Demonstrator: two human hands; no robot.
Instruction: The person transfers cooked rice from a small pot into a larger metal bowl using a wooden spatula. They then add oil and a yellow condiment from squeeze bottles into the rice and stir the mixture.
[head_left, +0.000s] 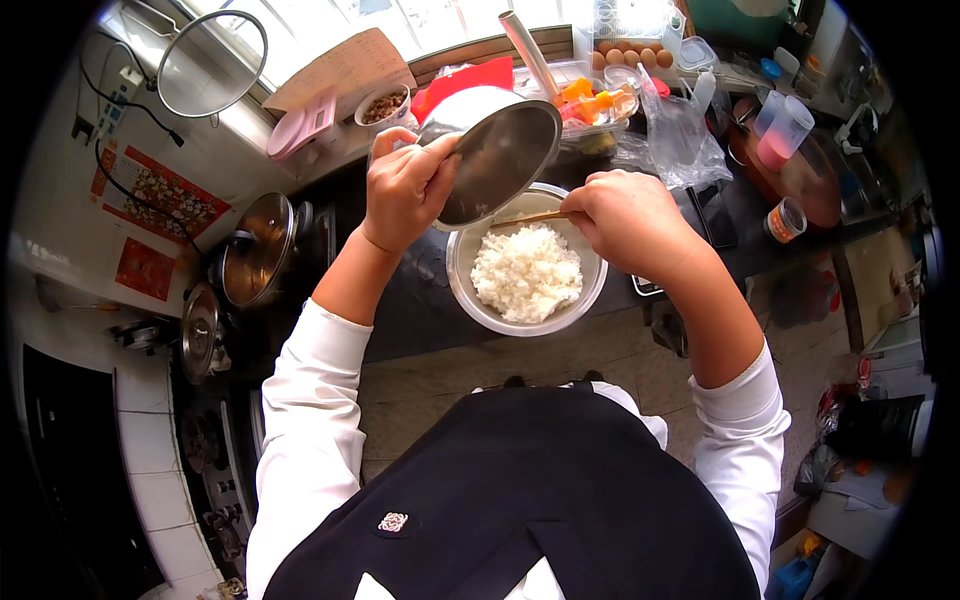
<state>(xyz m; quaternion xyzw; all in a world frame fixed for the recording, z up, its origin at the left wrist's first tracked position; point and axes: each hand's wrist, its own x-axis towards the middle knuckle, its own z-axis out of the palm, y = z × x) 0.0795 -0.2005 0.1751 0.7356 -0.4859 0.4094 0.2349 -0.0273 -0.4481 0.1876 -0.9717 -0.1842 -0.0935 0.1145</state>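
Note:
My left hand (411, 184) grips the rim of a metal bowl (506, 161), tilted with its mouth turned down towards the lower right. A few white grains cling inside it. Below it a second metal bowl (461, 304) stands on the dark counter, holding a mound of cooked white rice (529, 274). Between the fingers of my right hand (626, 217) is a thin wooden utensil (529, 219), perhaps chopsticks. It reaches left over the far side of the rice, beneath the tilted bowl. Its far end is partly hidden.
A bowl of brown food (384, 107) and a pink kitchen scale (304, 127) stand by the window. Eggs (630, 56), a plastic bag (679, 139) and a phone-like black object (712, 217) lie rightward. Lidded pots (259, 251) stand left; a cup (786, 220) stands right.

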